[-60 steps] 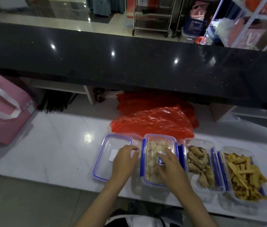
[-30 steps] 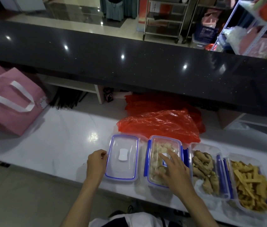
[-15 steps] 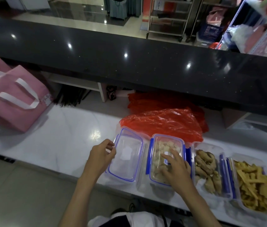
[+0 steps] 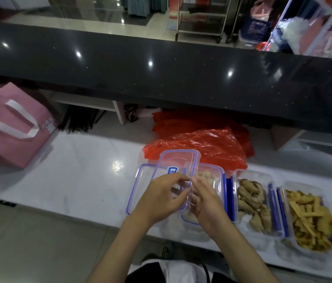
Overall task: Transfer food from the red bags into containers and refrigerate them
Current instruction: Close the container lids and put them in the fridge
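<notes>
Left hand (image 4: 162, 198): fingers pinch a clear blue-rimmed lid (image 4: 176, 170), tilted, lower centre.
Right hand (image 4: 205, 201): fingers grip the same lid's edge.
Containers: pale chunks (image 4: 208, 176); brown pieces (image 4: 252, 203); yellow strips (image 4: 312, 217), lower right.

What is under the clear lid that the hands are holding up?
Under the lid lie another blue-rimmed lid flat on the counter and part of the container of pale food. The hands hide that container's near part.

Before you: a white marble-look worktop (image 4: 75, 172) beneath a raised black speckled counter (image 4: 161, 74) catching ceiling-light spots. Beyond: glossy tiled floor (image 4: 91, 11), a metal trolley rack (image 4: 201, 19), white shelving (image 4: 324, 27) with what look like bagged goods.
</notes>
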Motion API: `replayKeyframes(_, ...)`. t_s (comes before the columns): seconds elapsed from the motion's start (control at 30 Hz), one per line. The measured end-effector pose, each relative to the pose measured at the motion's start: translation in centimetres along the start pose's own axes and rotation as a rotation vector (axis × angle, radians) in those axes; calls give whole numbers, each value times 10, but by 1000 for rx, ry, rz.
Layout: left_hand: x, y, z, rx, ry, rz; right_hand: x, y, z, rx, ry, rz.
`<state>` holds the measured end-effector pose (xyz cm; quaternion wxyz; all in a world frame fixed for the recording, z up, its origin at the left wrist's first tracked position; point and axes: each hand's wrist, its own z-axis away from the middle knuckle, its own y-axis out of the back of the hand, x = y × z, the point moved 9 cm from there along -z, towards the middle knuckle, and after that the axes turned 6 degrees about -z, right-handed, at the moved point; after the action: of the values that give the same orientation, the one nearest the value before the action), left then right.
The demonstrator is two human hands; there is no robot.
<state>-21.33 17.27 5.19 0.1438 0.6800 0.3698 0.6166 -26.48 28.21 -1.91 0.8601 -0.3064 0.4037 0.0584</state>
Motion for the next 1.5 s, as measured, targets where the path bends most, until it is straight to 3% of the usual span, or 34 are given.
replayKeyframes(0.1,8,-21,-9,-64,-28,86,-7,38,4,110,43,25)
replayKeyframes(0.3,5,-60,-38,45,80,-34,-47,115,34,290,160,0)
replayKeyframes(0.5,14,-133,-59,-207,384,107,-71,202,55,497,218,-67)
replayKeyframes(0.63,37,-171,-65,-247,457,151,-94,243,60,614,249,240)
replayKeyframes(0.77,39,-186,-69,-224,505,41,-117,244,58,511,277,752)
replayKeyframes(0.9,34,-194,-68,-219,526,-125,-122,249,45,412,288,1059)
replayKeyframes(1.23,29,-215,-54,-155,606,-110,-132,247,28,209,194,1356)
replayKeyframes(1.5,43,-228,-50,-19,568,-20,-118,253,8,177,7,1619)
